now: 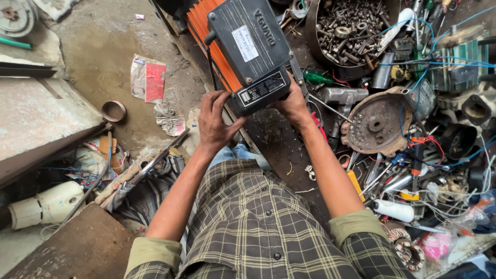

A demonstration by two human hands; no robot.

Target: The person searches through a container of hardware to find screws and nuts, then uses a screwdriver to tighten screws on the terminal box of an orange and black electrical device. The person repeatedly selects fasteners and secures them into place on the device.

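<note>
A boxy electrical unit (248,51) with a black panel and an orange ribbed casing is held tilted over the edge of a dirty workbench (281,144). My left hand (216,123) grips its near left corner, fingers spread along the black edge. My right hand (293,105) holds the near right corner from underneath. A white label and a dark rating plate sit on the black face, and a thin black cable runs down its left side.
Right of the unit lie a round rusty motor end cover (376,123), a bowl of bolts and nuts (347,28), screwdrivers, wires and small parts. On the ground to the left are a red and white paper (148,78), a metal ring (113,110) and a white cylinder (49,204).
</note>
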